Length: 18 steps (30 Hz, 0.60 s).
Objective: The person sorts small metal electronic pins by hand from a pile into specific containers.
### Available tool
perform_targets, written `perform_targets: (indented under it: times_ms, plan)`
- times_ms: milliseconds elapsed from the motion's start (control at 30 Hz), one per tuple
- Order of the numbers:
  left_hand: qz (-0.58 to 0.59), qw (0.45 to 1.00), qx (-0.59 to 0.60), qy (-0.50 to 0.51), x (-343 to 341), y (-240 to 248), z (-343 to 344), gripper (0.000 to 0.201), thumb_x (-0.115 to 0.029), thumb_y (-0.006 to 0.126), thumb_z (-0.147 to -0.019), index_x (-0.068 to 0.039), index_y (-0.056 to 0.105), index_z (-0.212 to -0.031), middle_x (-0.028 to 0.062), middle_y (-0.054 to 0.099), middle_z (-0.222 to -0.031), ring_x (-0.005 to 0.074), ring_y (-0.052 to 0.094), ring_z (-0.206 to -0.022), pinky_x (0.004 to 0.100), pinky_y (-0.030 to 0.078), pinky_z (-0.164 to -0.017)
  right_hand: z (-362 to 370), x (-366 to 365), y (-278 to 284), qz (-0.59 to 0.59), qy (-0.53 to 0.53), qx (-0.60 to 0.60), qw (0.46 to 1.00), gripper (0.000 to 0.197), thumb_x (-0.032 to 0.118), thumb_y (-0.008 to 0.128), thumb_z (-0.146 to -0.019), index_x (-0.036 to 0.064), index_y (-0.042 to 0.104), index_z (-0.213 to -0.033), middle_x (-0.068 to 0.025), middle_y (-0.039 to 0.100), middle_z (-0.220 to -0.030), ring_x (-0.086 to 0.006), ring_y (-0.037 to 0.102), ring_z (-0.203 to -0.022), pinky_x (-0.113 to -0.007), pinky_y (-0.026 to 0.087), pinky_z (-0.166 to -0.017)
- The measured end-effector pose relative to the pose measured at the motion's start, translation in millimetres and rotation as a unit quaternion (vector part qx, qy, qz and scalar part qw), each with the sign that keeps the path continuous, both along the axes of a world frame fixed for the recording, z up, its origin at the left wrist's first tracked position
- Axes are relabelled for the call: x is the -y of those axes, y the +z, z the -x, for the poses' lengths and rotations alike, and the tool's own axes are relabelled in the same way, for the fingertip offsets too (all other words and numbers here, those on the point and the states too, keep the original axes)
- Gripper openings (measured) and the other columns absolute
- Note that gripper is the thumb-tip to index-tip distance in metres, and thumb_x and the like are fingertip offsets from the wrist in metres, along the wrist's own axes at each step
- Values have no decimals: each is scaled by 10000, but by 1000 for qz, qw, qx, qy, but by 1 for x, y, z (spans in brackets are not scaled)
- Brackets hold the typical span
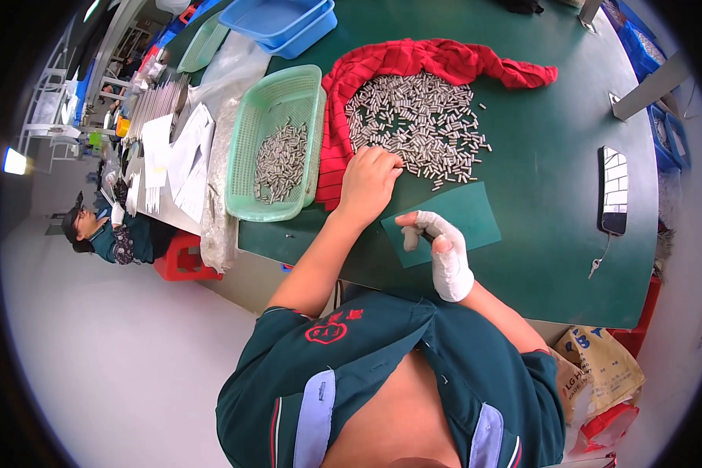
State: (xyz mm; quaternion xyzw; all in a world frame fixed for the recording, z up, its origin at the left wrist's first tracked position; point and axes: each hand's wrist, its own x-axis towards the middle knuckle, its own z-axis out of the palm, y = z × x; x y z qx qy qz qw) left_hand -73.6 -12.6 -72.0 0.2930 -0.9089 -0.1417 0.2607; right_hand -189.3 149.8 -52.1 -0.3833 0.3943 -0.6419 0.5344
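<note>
A large pile of small silver metal pins (421,117) lies spread on the green table, partly on a red cloth with dark lines (335,156). My bare left hand (369,181) rests at the pile's near left edge, fingers bent and pressed together among the nearest pins. Whatever its fingertips hold is too small to make out. My right hand (448,253) wears a white glove with bare fingertips. It hovers above a green sheet (476,218), thumb and forefinger apart, and no pin shows between them. Left of the cloth, a light green plastic basket (238,175) holds more pins.
Blue plastic trays (320,35) stand at the far left. Papers (191,152) and clear plastic wrap (222,164) lie beyond the basket. A phone (614,191) and a key (594,269) lie at right, near a metal post (651,86). Another person (125,234) works at far left.
</note>
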Motion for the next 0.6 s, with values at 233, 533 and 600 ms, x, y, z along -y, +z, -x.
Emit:
perform_targets:
  times_ms: [233,533,600]
  plan:
    - [6,999,45,2,-1,2,3,89,-86,662,-785,-63,595,-840,81,574,-856,299,541,-853,407,440,-761,3,0,1,5,10,-6,1000,885,764,424,-854,-54,567,-1160,-20,513,-799,-76,411,-670,-223,336,-614]
    - [-397,879,-242,-104,-22,21,-22,52,-16,616,-884,-31,573,-910,34,534,-915,132,506,-835,246,418,-755,1,-1,-1,11,16,-37,999,864,774,422,-845,-29,580,-1120,-36,533,-814,-92,460,-700,-235,382,-638]
    - [-434,856,-256,-116,-25,22,-27,50,-42,621,-901,-37,578,-927,36,532,-966,126,496,-856,240,411,-785,2,-3,0,6,24,-45,999,860,776,408,-847,-20,583,-1122,-42,534,-812,-103,474,-711,-233,391,-638]
